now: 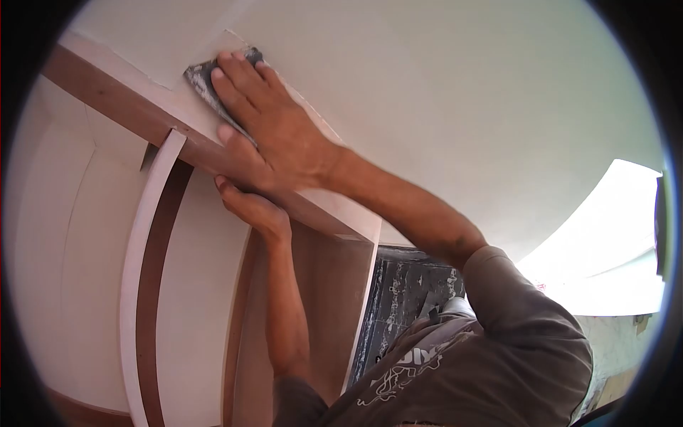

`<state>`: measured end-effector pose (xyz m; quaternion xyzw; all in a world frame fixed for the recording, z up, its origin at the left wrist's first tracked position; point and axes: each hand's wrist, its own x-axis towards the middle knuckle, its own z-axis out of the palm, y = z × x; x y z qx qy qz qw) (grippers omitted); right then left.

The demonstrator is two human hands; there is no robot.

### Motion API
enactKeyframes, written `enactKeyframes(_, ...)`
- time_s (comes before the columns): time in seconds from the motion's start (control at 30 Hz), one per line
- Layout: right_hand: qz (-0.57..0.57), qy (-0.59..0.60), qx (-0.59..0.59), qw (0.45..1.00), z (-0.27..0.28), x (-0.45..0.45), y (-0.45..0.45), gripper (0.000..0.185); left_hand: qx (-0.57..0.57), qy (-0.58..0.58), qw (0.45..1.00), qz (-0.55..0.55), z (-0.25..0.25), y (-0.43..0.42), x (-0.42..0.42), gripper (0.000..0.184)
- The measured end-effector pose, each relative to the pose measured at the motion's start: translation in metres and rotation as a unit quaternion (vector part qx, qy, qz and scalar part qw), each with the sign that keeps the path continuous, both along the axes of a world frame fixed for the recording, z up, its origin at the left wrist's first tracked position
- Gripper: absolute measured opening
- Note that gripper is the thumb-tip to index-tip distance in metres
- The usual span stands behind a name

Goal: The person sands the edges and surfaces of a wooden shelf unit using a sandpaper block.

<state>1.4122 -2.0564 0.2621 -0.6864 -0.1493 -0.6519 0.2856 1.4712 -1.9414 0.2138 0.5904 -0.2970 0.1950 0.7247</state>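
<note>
My right hand (267, 124) lies over a piece of dark grey sandpaper (203, 78) smeared with white dust. Its fingers hold the sheet flat on the pale upper surface (156, 82) of a wooden shelf frame, close to the white wall. Just below, my left hand (256, 210) grips the brown front edge (149, 124) of that frame from underneath. One of its digits shows against the edge, while the other fingers are hidden behind the wood.
Upright dividers (153, 249) with pale front strips split the frame into open compartments. A smooth white wall (462, 107) rises behind it. Dark, white-streaked panelling (398, 285) shows beside my body. Bright light enters through an opening (597, 242) at right.
</note>
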Motion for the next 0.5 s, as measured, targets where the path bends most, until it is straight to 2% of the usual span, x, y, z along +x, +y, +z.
enactKeyframes(0.1,0.062,-0.036,-0.135,0.988,-0.045,-0.005,-0.002,0.062,0.023,-0.015,1.000,-0.005,0.005,0.001,0.000,0.062)
enactKeyframes(0.13,0.091,-0.013,-0.175,0.980,-0.053,-0.003,-0.014,0.066,0.014,-0.013,1.000,-0.009,0.006,0.000,0.000,0.062)
enactKeyframes(0.23,0.049,-0.078,-0.166,0.982,-0.014,0.020,-0.031,0.067,-0.025,-0.005,1.000,-0.010,0.001,-0.002,0.008,0.061)
enactKeyframes(0.27,0.065,-0.113,-0.143,0.981,0.001,0.026,-0.032,0.067,-0.029,-0.004,0.999,-0.018,0.002,-0.002,0.007,0.062)
enactKeyframes(0.37,0.069,-0.051,-0.148,0.985,-0.024,0.014,-0.025,0.067,-0.042,0.011,0.999,-0.031,0.002,-0.003,0.006,0.063)
enactKeyframes(0.43,0.089,-0.018,-0.185,0.979,-0.067,0.007,-0.027,0.068,-0.039,0.034,0.998,-0.033,0.002,-0.002,0.006,0.063)
enactKeyframes(0.5,0.087,-0.022,-0.204,0.975,-0.064,0.012,-0.035,0.068,-0.048,0.014,0.999,-0.002,0.003,-0.007,0.006,0.063)
